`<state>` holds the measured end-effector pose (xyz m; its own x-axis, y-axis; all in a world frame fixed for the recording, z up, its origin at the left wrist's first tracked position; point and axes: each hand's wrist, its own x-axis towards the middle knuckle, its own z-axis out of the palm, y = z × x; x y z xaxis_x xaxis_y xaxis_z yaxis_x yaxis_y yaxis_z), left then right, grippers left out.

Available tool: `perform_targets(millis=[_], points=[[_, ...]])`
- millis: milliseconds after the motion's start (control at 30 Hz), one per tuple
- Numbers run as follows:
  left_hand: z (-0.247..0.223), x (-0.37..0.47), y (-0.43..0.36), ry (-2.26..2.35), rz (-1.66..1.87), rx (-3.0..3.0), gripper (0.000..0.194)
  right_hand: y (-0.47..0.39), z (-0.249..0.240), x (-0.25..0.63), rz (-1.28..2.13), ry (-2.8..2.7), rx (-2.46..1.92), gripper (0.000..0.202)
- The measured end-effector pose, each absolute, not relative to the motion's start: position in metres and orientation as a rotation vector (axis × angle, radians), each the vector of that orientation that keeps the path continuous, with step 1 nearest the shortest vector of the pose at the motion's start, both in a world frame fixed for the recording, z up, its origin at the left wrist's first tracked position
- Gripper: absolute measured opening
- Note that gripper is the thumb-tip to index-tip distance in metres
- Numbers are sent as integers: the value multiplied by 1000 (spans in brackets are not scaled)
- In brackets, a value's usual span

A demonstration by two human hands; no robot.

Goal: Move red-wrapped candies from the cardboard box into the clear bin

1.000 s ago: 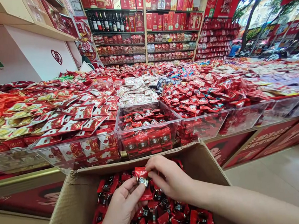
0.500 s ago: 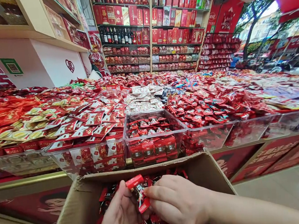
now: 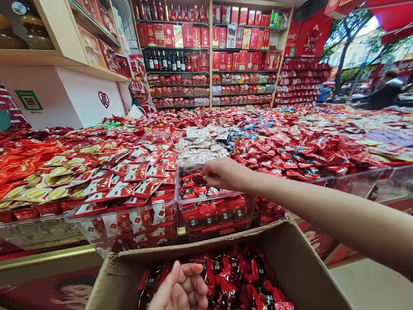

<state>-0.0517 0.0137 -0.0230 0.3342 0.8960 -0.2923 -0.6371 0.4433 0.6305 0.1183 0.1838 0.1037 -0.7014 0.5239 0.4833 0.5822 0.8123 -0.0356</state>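
Observation:
My left hand is held palm up and cupped inside the cardboard box, its thumb apart from loosely curled fingers and nothing in it. Around and below it lie loose red-and-black wrapped candies. My right hand reaches over the clear plastic bin, fingertips pointing down and pressed together at its candies. What the fingers hold, if anything, is hidden behind the hand. The same kind of candy stands in neat rows inside this bin.
Clear bins of red-and-white packets and red candies flank the middle bin. White packets lie behind it. Shelves of bottles and boxes line the back wall. A shelf corner juts out at upper left.
My right hand has moved from the box forward and up to the clear bin. The candy that both hands held over the box has left my left hand, which stays in the box.

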Motion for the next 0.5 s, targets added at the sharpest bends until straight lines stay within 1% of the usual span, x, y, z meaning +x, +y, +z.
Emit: perform_targets(millis=[167, 367, 500], points=[[-25, -53, 16, 669, 1035, 441, 35, 189, 99, 108, -296, -2720, -828, 11], [-25, -53, 13, 680, 1028, 452, 27, 192, 99, 103, -269, -2816, -784, 13], [-26, -52, 12, 685, 1017, 474, 25, 193, 99, 104, -194, -2879, -795, 13]])
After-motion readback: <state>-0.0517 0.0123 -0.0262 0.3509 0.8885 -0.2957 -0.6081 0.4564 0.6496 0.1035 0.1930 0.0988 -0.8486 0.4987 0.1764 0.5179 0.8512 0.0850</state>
